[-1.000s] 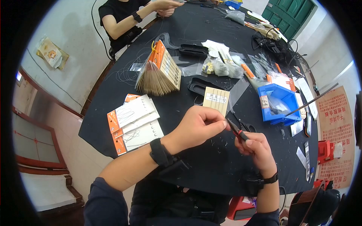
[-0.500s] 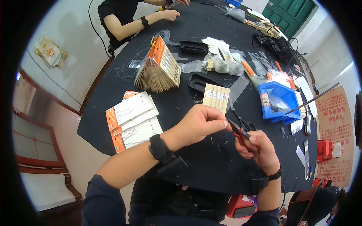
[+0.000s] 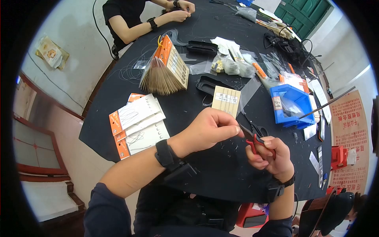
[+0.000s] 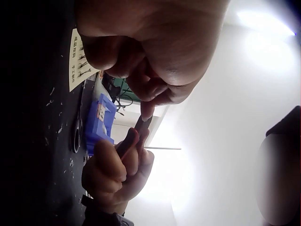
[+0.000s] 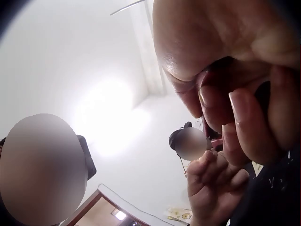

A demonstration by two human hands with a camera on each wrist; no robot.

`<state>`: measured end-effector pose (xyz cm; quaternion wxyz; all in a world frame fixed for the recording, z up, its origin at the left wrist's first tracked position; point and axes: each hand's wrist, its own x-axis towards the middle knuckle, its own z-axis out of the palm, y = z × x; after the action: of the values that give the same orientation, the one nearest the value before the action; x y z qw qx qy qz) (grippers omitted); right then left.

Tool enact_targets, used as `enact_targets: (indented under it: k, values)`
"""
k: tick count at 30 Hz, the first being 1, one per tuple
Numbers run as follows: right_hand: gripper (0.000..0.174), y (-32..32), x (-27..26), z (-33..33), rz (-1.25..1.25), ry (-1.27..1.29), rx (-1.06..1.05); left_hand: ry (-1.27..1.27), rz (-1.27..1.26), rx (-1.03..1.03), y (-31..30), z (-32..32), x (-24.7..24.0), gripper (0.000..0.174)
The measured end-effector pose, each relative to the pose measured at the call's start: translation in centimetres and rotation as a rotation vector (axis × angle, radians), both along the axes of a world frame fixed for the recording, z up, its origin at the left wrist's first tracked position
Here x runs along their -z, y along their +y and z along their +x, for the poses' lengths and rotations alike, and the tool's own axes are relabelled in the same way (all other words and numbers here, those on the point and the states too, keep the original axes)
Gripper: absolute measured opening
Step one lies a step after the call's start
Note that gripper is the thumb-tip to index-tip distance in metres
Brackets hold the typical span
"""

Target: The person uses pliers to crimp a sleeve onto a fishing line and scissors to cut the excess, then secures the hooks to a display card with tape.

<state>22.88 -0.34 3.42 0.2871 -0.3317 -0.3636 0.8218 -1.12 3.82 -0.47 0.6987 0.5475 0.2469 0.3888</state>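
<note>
In the head view my left hand [image 3: 211, 128] reaches over the near table, its thumb and forefinger pinched together. What they pinch is too small to tell. My right hand [image 3: 272, 156] grips red-handled pliers [image 3: 254, 143], fingers curled round the spread handles. The dark nose points up and left, right at the left fingertips. The left wrist view shows the pliers' nose [image 4: 142, 125] meeting the left fingertip from below. Beyond the left hand lies a beige card [image 3: 226, 99] with a printed label and thin vertical lines. Black scissors [image 3: 259, 130] lie behind the pliers.
White cards with orange ends [image 3: 146, 118] overlap at the left. A thick fanned bundle of cards [image 3: 166, 81] stands behind them. A blue bin [image 3: 278, 94] with a thin rod across it sits right, near plastic bags [image 3: 233, 68]. Another person's arms [image 3: 138, 31] rest at the far side.
The pliers' handles have spread apart in my right hand, which has shifted slightly right and down. My left hand keeps its pinch almost in place. The other person's hands have come down and together.
</note>
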Motion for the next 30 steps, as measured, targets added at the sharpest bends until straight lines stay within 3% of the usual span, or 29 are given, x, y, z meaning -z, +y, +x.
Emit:
enact_targets:
  k: [12, 16, 22, 25, 26, 27, 30]
  values:
    - [0.039, 0.2, 0.4, -0.4, -0.06, 0.04, 0.037, 0.148, 0.076, -0.084, 0.3, -0.1, -0.5, 0.014]
    - [0.031, 0.4, 1.0, -0.3, 0.292, -0.178, 0.122, 0.133, 0.08, -0.147, 0.3, -0.1, -0.6, 0.014]
    - [0.026, 0.1, 0.2, -0.9, 0.42, -0.364, 0.212, 0.155, 0.119, -0.147, -0.1, -0.5, -2.0, 0.013]
    - [0.03, 0.4, 0.3, -0.7, 0.289, 0.043, 0.496, 0.157, 0.104, -0.168, 0.1, -0.7, -1.8, 0.013]
    - [0.035, 0.9, 0.7, 0.7, 0.388, 0.124, 0.489, 0.124, 0.099, -0.169, 0.3, -0.7, -1.5, 0.013]
    - [0.029, 1.1, 0.5, 1.5, 0.425, 0.124, 0.545, 0.092, 0.095, -0.17, 0.4, -0.7, -1.3, 0.013]
    - [0.013, 0.9, 0.2, 0.7, 0.596, -0.259, 0.642, 0.014, -0.072, 0.046, 0.1, -0.5, -1.5, 0.014]
